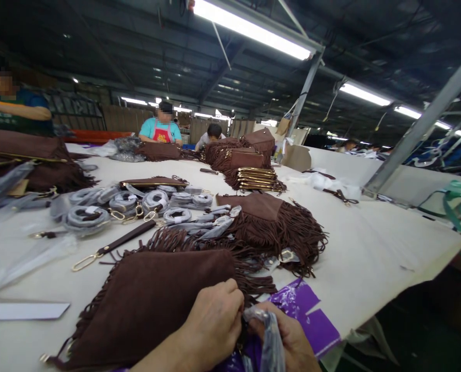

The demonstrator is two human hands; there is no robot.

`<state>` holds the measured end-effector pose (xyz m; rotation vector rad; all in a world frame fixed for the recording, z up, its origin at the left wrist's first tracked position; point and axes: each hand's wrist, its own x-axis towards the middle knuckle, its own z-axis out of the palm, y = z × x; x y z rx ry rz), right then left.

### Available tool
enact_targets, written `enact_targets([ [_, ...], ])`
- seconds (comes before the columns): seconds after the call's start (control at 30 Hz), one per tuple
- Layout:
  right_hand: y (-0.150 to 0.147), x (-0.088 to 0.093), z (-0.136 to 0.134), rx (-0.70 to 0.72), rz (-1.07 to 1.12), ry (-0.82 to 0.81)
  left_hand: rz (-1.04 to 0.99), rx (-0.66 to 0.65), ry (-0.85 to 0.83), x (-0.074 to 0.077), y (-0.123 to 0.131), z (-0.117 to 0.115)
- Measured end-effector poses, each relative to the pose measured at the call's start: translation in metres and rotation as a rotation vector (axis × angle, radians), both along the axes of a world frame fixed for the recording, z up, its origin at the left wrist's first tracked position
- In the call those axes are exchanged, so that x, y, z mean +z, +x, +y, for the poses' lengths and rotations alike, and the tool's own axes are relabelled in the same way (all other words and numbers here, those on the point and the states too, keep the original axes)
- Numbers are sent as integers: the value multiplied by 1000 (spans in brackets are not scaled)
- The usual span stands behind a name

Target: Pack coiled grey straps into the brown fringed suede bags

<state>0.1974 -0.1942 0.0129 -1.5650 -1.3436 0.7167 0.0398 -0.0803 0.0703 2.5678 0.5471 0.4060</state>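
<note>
The bare left hand (218,321) is at the bottom centre of the frame, back upward, its fingers bent tightly inward and their tips hidden. Its bare forearm (172,355) slants up from the bottom edge. Just beside it, to the right in the frame, the bare right hand (292,338) has curled fingers directed leftward, partly hidden; its wrist is cut off by the bottom edge.
</note>
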Motion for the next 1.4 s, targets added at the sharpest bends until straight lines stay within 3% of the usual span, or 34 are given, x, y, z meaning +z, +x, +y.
enact_targets([
  [0.13, 10, 4, -1, 106, -39, 33, -204, 84, -155, 5, -3, 8],
  [0.33, 10, 48, 10, 30, -204, 91, -385, 90, -330, 19, -4, 17],
  [0.5, -4, 70, 33, 149, -264, 173, -437, 90, -412, 20, 0, 20],
  [0.6, -4, 68, 41, 136, -214, 168, -463, 119, -466, 16, 1, 24],
  [0.83, 4, 48, 45, 19, 200, 30, -277, 158, -564, 4, 5, 18],
  [1.23, -2, 42, 44, -55, 61, 247, -262, 282, -466, -3, 17, 4],
  [1.4, -3, 41, 43, -66, 34, 241, -269, 293, -390, -7, 18, 1],
])
